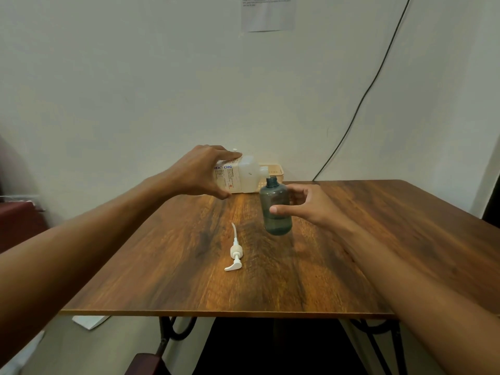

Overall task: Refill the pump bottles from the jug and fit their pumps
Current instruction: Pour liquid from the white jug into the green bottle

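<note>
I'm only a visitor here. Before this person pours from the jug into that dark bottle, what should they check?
1. Neck of the dark grey-green translucent plastic bottle open, no pump on it: ok.
2. Right hand holds the bottle upright: ok.
3. Left hand grips the white translucent plastic jug, which is tipped on its side: ok.
4. Jug's spout right over the bottle's neck: cannot tell; it is close beside it.
5. Liquid level in the bottle: cannot tell.
6. White plastic pump lies apart from the bottle on the brown wooden table: ok.
</note>
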The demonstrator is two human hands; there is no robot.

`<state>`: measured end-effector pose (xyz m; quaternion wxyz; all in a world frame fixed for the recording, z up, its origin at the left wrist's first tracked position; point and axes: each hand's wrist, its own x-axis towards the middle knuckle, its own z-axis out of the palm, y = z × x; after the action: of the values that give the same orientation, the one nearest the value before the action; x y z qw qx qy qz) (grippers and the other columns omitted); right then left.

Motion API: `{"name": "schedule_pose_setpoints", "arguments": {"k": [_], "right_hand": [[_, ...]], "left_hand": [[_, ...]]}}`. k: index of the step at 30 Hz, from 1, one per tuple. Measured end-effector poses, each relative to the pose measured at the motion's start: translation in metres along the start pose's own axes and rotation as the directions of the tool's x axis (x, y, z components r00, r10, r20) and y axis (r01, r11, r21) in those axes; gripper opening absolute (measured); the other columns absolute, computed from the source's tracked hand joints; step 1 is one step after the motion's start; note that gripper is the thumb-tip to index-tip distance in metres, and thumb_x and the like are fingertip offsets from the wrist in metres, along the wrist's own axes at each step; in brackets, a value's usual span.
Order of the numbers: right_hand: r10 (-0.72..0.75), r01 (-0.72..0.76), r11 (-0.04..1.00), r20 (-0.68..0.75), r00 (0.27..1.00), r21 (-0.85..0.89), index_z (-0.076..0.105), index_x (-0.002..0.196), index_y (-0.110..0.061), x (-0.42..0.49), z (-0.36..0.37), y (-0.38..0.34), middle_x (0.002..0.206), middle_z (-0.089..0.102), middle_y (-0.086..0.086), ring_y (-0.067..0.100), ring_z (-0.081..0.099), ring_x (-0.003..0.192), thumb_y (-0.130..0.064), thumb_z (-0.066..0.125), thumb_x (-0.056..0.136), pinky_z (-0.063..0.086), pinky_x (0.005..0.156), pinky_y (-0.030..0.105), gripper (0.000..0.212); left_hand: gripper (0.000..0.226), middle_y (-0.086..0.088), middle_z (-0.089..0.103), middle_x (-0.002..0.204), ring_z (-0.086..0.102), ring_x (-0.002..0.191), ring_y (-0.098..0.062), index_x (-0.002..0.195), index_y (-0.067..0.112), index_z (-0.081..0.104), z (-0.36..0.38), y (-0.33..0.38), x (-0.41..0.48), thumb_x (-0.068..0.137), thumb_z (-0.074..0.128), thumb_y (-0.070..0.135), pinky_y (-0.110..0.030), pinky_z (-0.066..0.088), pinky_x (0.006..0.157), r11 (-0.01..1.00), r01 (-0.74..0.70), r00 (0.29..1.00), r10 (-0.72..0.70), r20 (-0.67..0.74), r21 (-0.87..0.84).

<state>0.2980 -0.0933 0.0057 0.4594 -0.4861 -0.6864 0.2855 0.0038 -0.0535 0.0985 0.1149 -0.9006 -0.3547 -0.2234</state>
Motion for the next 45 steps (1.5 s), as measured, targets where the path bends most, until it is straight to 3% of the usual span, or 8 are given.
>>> {"name": "schedule_pose_setpoints", "arguments": {"k": [15, 20, 40, 45], "right_hand": [[-0.001, 0.001, 1.0, -0.007, 1.0, 0.023, 0.07, 0.138, -0.016, 0.0, 0.0, 0.002, 0.131, 0.075, 0.003, 0.021, 0.068, 0.126, -0.026, 0.094, 0.078, 0.054, 0.111, 0.049, 0.066], [-0.01, 0.01, 1.0, -0.01, 1.0, 0.006, 0.07, 0.137, -0.017, 0.001, 0.0, 0.002, 0.13, 0.075, 0.001, 0.02, 0.068, 0.126, -0.029, 0.094, 0.077, 0.054, 0.111, 0.049, 0.065], [-0.026, 0.026, 1.0, 0.006, 1.0, 0.012, 0.07, 0.137, -0.024, 0.005, 0.001, 0.013, 0.128, 0.075, -0.007, 0.009, 0.069, 0.12, -0.036, 0.095, 0.075, 0.057, 0.098, 0.028, 0.068], [-0.041, 0.041, 0.999, 0.008, 0.999, 0.012, 0.071, 0.132, -0.027, 0.005, 0.002, 0.014, 0.124, 0.077, -0.009, 0.007, 0.07, 0.117, -0.042, 0.094, 0.07, 0.058, 0.097, 0.029, 0.068]], "left_hand": [[0.09, 0.0, 0.064, 0.133, 0.059, 0.121, -0.018, 0.152, 0.022, 0.048, -0.003, 0.002, 0.0, 0.074, 0.089, 0.04, -0.025, 0.047, 0.093, 1.0, 0.001, 1.0, -0.001, 0.001, 0.003], [0.091, 0.0, 0.064, 0.134, 0.059, 0.121, -0.018, 0.152, 0.022, 0.048, -0.004, 0.002, 0.0, 0.073, 0.09, 0.04, -0.03, 0.049, 0.096, 1.0, 0.009, 1.0, -0.009, -0.003, 0.007], [0.091, 0.0, 0.064, 0.135, 0.059, 0.122, -0.017, 0.153, 0.022, 0.047, 0.0, -0.001, 0.0, 0.075, 0.089, 0.04, -0.026, 0.046, 0.095, 1.0, 0.002, 1.0, -0.002, 0.007, 0.011], [0.092, 0.0, 0.064, 0.135, 0.059, 0.121, -0.018, 0.153, 0.023, 0.047, 0.001, -0.002, 0.001, 0.073, 0.09, 0.04, -0.028, 0.047, 0.096, 1.0, 0.0, 1.0, 0.0, 0.004, 0.015]]}}
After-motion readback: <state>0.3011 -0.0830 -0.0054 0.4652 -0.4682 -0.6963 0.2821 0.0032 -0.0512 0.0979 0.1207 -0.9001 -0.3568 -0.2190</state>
